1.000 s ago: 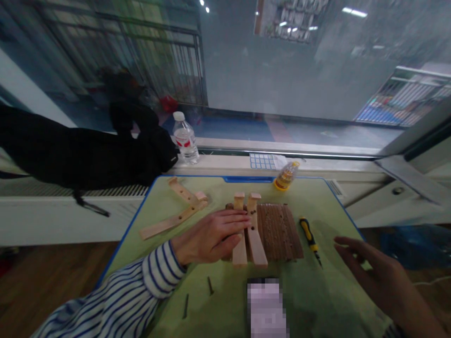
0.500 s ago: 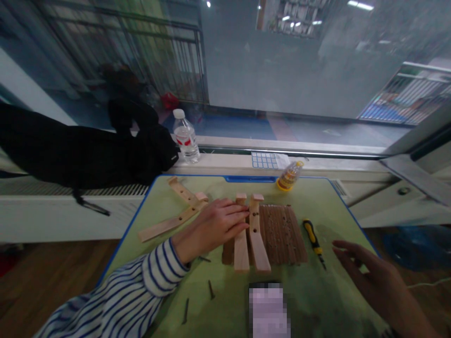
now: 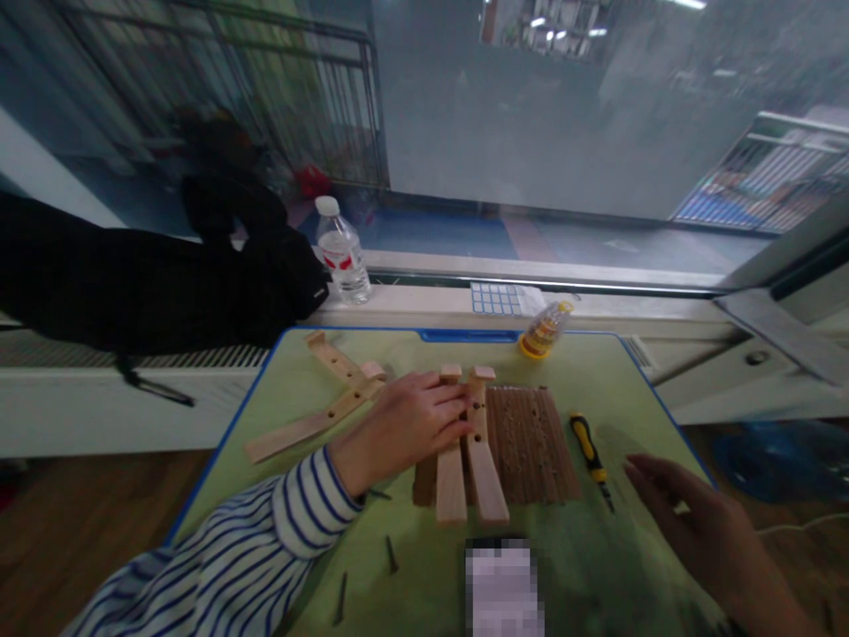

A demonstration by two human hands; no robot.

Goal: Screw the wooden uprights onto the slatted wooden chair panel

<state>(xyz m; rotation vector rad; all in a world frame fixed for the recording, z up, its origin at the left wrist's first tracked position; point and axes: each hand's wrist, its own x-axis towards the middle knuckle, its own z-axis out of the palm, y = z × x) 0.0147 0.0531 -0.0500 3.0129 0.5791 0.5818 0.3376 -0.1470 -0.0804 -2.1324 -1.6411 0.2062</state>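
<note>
My left hand [image 3: 404,426], in a blue-striped sleeve, lies with its fingers stretched flat on two pale wooden bars [image 3: 468,451]. The bars rest on a stack of brown slatted boards [image 3: 531,444] in the middle of the green mat [image 3: 298,389]. My right hand [image 3: 696,522] hovers open over the mat's right side, holding nothing. A yellow-handled screwdriver [image 3: 590,447] lies just left of it. Another pair of joined pale bars [image 3: 325,398] lies beyond and left of my left hand.
A few dark screws [image 3: 391,553] lie near the front of the mat, beside a blurred phone [image 3: 502,588]. A small yellow container [image 3: 544,330] sits at the mat's back edge. On the windowsill stand a water bottle [image 3: 340,252] and a black bag [image 3: 146,283].
My left hand has slid a little farther up the pale bars. My right hand has barely shifted. The view has tipped slightly.
</note>
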